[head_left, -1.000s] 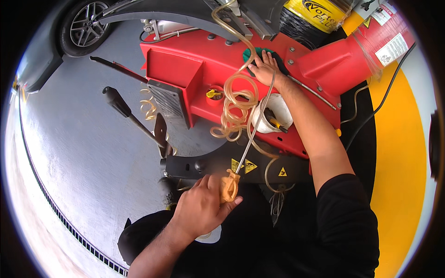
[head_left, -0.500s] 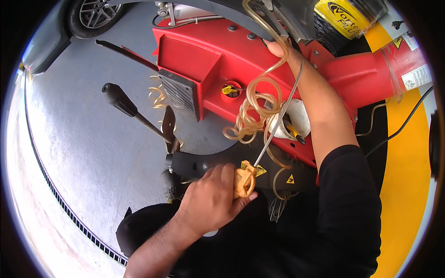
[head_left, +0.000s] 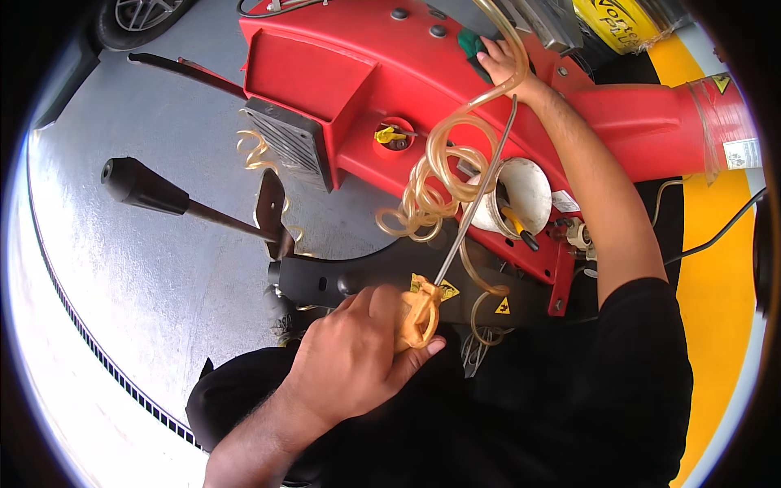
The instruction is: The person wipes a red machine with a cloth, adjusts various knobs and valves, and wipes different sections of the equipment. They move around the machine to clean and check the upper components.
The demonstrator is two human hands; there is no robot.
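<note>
1. Gripping the gun (head_left: 416,307), the left hand (head_left: 346,350) has its fingers wrapped round the orange body, thumb along the near side; it is in front of the machine (head_left: 411,69).
2. The gun looks light and rigid, best held by that body; its thin metal tube (head_left: 456,246) is probably stiff and slick.
3. The cloth (head_left: 470,47), soft and limp by its look, lies on the machine, best pressed flat under the palm.
4. The right hand (head_left: 506,63) reaches far out over it, arm extended; whether those fingers pinch it, I cannot tell.
</note>
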